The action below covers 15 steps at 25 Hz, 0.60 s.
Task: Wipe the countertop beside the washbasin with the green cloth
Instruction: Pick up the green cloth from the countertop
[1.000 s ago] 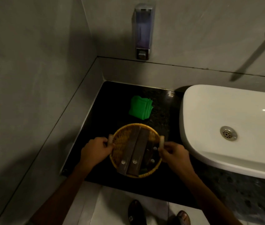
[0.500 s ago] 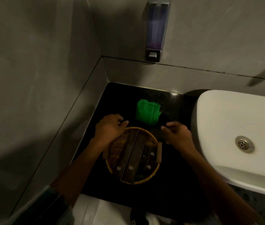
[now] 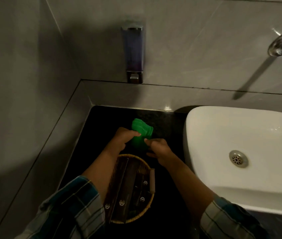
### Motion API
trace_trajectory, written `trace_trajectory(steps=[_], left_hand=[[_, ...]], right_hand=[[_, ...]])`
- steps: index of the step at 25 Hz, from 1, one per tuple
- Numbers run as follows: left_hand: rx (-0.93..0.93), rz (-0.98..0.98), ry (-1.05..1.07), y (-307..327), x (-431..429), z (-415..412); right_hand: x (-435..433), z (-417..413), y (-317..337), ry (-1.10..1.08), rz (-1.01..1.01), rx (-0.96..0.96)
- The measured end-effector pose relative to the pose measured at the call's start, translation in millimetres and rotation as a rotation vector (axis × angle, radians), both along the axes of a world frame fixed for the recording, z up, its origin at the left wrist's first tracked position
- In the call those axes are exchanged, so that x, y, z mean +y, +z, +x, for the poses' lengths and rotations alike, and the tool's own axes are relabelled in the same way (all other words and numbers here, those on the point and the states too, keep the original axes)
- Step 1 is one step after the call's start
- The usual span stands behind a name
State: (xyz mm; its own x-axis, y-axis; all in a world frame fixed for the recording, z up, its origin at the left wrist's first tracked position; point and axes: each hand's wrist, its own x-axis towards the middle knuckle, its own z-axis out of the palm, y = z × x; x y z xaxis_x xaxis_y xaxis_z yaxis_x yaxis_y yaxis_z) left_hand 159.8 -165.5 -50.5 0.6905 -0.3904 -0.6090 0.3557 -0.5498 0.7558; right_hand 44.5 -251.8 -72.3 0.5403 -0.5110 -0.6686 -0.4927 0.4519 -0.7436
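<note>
Green cloth, folded on the dark countertop left of the washbasin, is pinched by left hand and right hand; wiping judged not yet begun.

Black speckled countertop set in the wall corner. On it: white washbasin at 3 o'clock, round wicker basket at 6 holding dark flat packets, folded green cloth at 12, well short of the back wall. Basin and basket apart.
</note>
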Motion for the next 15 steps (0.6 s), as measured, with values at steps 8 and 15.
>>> trace_trajectory(steps=[8, 15], left_hand=[[-0.043, -0.289, -0.267, 139, -63, -146], [-0.095, -0.437, -0.287, 145, -114, -220]], right_hand=[[-77, -180, 113, -0.113, -0.188, -0.284], [-142, -251, 139, -0.164, -0.299, -0.367]])
